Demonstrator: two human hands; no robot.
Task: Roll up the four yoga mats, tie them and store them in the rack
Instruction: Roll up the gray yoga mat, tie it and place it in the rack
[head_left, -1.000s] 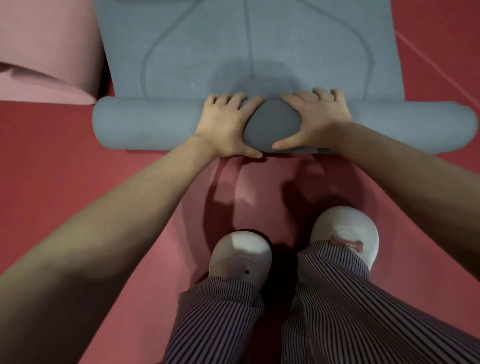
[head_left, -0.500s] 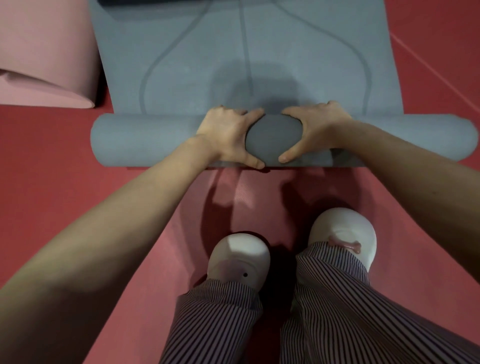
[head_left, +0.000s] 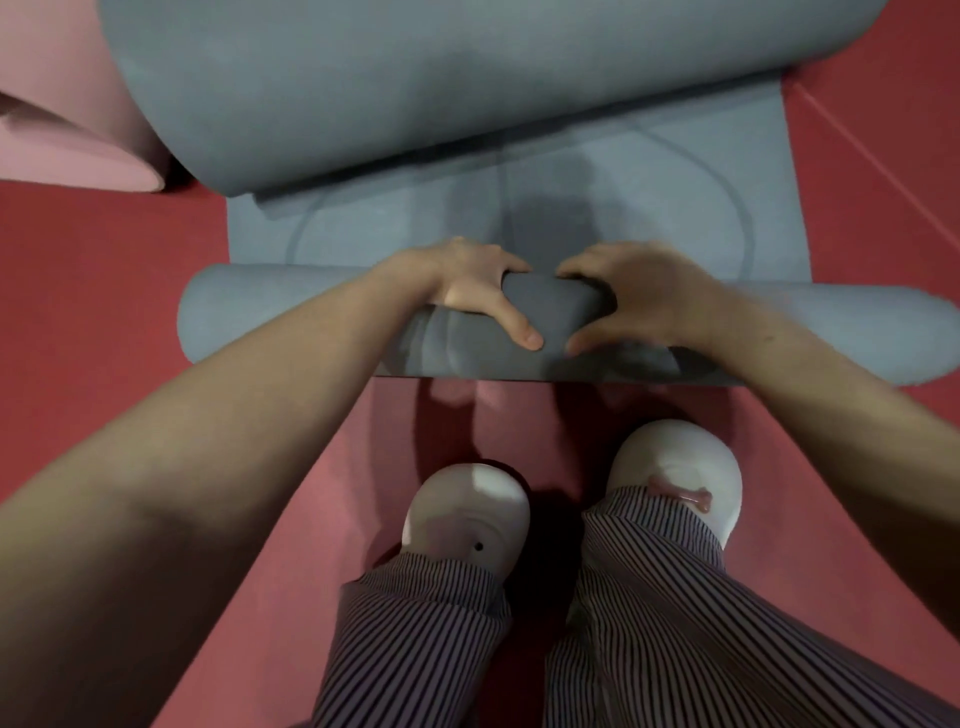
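Observation:
A grey-blue yoga mat is partly rolled into a roll (head_left: 291, 317) that lies crosswise in front of me. My left hand (head_left: 467, 291) and my right hand (head_left: 639, 296) grip the middle of the roll side by side. Their fingers curl over its far side and the thumbs press its near face. Beyond the roll a short flat stretch of the same mat (head_left: 675, 208) shows curved printed lines. Further back, the mat's far part (head_left: 467, 78) bulges up in a big curl.
A pink mat (head_left: 67, 104) lies loosely folded at the upper left, next to the grey one. A dull red mat (head_left: 311, 493) is spread under my white shoes (head_left: 467, 514), on a red floor (head_left: 104, 291).
The roll has moved forward over the flat stretch, which is now shorter. My fingers have gone from lying on top to curling over the far side. The mat's far curl has come into view.

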